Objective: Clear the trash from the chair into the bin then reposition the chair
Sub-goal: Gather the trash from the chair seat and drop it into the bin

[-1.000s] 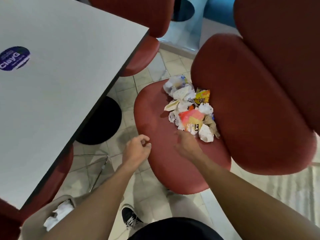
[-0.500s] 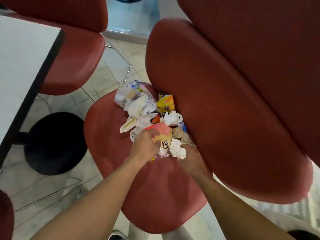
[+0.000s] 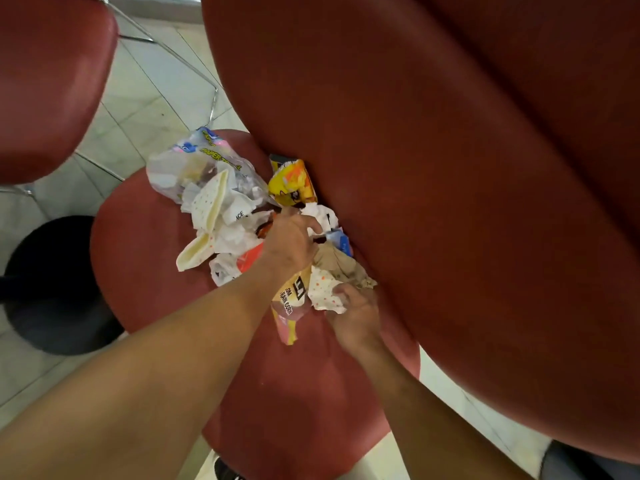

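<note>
A red padded chair seat (image 3: 145, 271) carries a heap of trash against its big red backrest (image 3: 433, 202): a clear plastic bag (image 3: 188, 164), a yellow snack wrapper (image 3: 292, 183), white dotted napkins (image 3: 211, 206) and an orange-yellow corn chip bag (image 3: 289, 306). My left hand (image 3: 289, 242) is down in the middle of the heap, fingers closed around the top of the corn chip bag. My right hand (image 3: 356, 313) is at the heap's near edge, fingers pinching a dotted crumpled napkin (image 3: 323, 289). No bin shows in this view.
A second red chair (image 3: 52, 81) stands at the upper left with its metal legs (image 3: 173, 57) on the tiled floor. A black round table base (image 3: 52, 289) sits on the floor at the left. My dark shoe (image 3: 225, 471) is at the bottom edge.
The view has closed in on the chair; the table and bin have left the frame. Both hands went from the seat's front into the heap and have closed on pieces of trash.
</note>
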Demonstrator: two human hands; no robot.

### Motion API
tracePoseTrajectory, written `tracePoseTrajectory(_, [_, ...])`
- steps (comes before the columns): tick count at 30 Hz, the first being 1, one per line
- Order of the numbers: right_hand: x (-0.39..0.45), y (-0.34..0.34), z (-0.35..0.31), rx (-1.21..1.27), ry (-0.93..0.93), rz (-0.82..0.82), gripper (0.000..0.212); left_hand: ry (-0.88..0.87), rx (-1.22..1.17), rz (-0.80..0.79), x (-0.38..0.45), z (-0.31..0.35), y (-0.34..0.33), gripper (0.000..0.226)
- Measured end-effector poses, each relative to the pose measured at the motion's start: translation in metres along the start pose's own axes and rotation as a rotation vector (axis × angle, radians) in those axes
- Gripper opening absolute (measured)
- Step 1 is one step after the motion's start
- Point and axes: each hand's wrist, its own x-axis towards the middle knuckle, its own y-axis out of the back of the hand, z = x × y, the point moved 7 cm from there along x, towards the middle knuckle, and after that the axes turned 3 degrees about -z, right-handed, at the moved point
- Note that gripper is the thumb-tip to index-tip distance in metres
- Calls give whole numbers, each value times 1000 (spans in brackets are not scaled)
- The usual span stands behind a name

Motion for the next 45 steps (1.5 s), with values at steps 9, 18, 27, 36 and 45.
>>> tracePoseTrajectory(9, [-17, 37, -19, -94, 29, 125, 22, 26, -207, 164, -41, -12, 26, 21])
tracePoseTrajectory(18, [-92, 54, -68, -67, 169, 182, 13, 109, -315, 278, -144, -21, 75, 28])
tracePoseTrajectory(27, [-190, 6, -118, -204, 318, 41, 5, 237, -424, 432, -297, -71, 99, 25])
tracePoseTrajectory(36, [-289, -84, -141, -342, 452, -73, 11, 384, -576, 522, -438, -157, 101, 24])
tracePoseTrajectory(45, [-375, -211, -132, -552, 519, -280, 12, 586, -685, 587, -577, -262, 60, 21])
